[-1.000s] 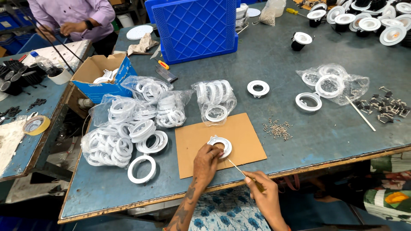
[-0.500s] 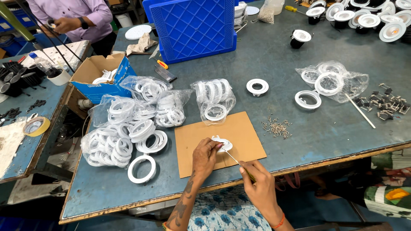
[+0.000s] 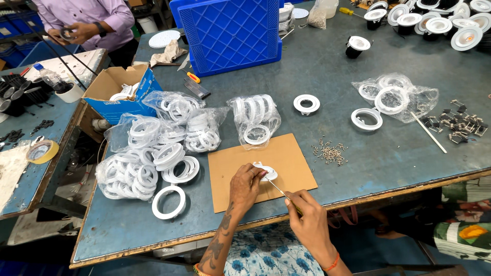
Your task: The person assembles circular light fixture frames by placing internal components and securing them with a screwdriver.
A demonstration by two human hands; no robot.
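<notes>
My left hand [image 3: 244,186] grips a white plastic ring [image 3: 266,171], tilted up on edge over a brown cardboard sheet [image 3: 266,158] on the blue-grey table [image 3: 358,168]. My right hand [image 3: 307,217] pinches a thin screwdriver [image 3: 279,191] whose tip points at the ring. A small pile of screws [image 3: 330,152] lies just right of the cardboard.
Bags of white rings [image 3: 153,153] are heaped at the left, with one loose ring [image 3: 169,202] near the front edge. A blue crate [image 3: 230,33] stands at the back. More rings [image 3: 366,118], metal clips [image 3: 460,122] and finished lamps [image 3: 434,15] lie to the right. Another person [image 3: 87,23] works far left.
My left hand has tipped the ring from flat up onto its edge. My right hand has drawn in closer with the screwdriver.
</notes>
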